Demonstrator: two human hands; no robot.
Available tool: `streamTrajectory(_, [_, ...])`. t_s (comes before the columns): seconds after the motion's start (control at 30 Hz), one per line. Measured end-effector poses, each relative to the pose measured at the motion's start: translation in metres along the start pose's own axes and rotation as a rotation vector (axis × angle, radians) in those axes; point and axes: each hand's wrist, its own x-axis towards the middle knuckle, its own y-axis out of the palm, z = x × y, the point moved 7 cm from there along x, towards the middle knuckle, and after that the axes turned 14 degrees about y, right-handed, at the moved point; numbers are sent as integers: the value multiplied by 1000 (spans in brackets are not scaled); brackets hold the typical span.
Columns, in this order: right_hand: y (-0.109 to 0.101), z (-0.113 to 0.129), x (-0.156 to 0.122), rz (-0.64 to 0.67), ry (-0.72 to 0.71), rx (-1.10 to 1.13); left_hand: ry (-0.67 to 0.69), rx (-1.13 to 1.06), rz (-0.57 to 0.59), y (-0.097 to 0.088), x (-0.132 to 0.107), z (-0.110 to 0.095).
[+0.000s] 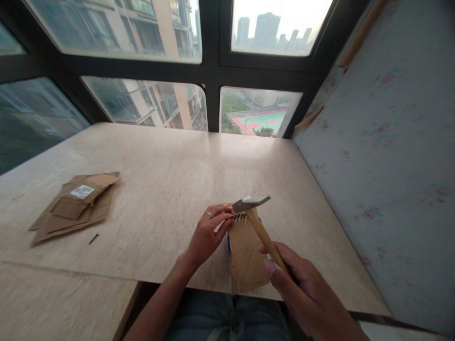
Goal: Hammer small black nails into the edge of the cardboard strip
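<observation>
My right hand (298, 279) is wrapped round the wooden handle of a hammer (263, 233). The hammer's metal head is over the far end of a brown cardboard piece (247, 255), which lies at the counter's front edge. Several dark nails (240, 217) stand in a row across that far end. My left hand (210, 232), with a ring on one finger, pinches at the left end of the row, apparently on a nail partly covered by the fingertips. Bits of blue show along the cardboard's sides; what lies beneath is hidden.
A stack of flattened cardboard packaging (78, 203) with a white label lies on the left of the stone-patterned counter (159, 166). Near it is a loose dark nail (93, 239). Windows rise behind, and a flower-patterned wall (377, 166) borders the right side.
</observation>
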Motion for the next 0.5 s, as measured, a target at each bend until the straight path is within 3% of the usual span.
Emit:
streamTrajectory(0.3, [0,-22,4,-32,33,29,-75,-57,-18,0,0,4])
streamTrajectory(0.5, [-4,-26,1,-180,98,203,-107,-52,-20,-2,4,1])
